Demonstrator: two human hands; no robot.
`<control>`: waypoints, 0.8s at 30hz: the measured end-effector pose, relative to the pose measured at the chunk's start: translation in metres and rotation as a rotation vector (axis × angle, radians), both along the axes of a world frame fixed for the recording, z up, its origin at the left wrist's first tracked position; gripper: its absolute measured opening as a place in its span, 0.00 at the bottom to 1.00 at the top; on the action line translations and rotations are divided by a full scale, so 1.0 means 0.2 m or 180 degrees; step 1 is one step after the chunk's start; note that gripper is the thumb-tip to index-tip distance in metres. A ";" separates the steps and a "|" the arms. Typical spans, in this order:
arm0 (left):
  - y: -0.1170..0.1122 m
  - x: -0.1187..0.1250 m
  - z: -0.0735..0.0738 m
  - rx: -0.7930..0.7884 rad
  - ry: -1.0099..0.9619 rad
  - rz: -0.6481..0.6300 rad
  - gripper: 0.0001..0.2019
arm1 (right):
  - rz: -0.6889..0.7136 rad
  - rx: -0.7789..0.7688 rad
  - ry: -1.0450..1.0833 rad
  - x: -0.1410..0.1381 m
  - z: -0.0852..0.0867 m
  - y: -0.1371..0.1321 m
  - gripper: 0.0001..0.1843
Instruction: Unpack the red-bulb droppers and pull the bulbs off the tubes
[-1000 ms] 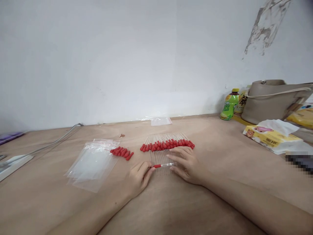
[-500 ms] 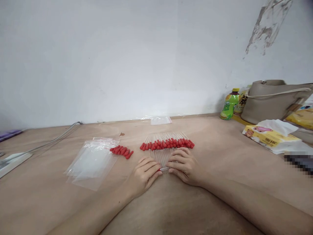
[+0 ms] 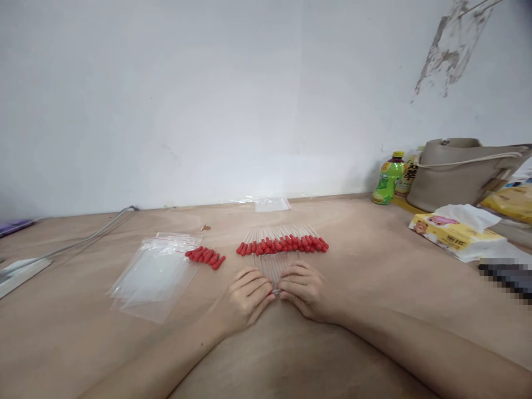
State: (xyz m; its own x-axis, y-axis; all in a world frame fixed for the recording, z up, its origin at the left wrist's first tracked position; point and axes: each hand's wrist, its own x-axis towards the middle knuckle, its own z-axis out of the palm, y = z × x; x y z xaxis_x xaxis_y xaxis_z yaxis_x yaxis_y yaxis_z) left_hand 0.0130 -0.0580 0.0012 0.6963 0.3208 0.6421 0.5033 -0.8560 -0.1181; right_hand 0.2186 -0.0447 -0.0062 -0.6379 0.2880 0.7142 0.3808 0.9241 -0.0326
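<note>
Seemingly light, brittle, slick: left hand (image 3: 245, 296) and right hand (image 3: 306, 288) pinch one dropper (image 3: 274, 290) between meeting fingertips. Grip its rubber end, not glass.

Not much readable here tbh. The yellow bottle (image 3: 410, 170) just left of the beige bag (image 3: 457, 180) has big dark Chinese characters, too blurry to make out. The green bottle (image 3: 386, 182) left of the bag and the tissue pack (image 3: 455, 237) in front of it have print that's too small.
</note>
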 end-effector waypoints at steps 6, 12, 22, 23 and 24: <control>-0.02 0.00 0.02 0.0006 0.0137 0.0024 0.05 | 0.0050 0.0225 -0.0045 0.00 0.00 -0.02 0.07; -0.03 -0.01 0.02 -0.0112 0.0082 -0.0043 0.05 | 0.0118 0.0480 -0.0062 0.02 0.00 -0.02 0.05; -0.05 -0.02 0.04 -0.0361 0.0174 -0.0031 0.06 | 0.0074 0.0779 -0.0276 0.05 -0.01 -0.04 0.07; -0.05 -0.02 0.03 -0.0376 0.0184 -0.0035 0.06 | 0.0078 0.0809 -0.0285 0.06 0.00 -0.04 0.08; -0.05 -0.02 0.03 -0.0395 0.0195 -0.0042 0.06 | 0.0093 0.0836 -0.0296 0.06 0.00 -0.05 0.08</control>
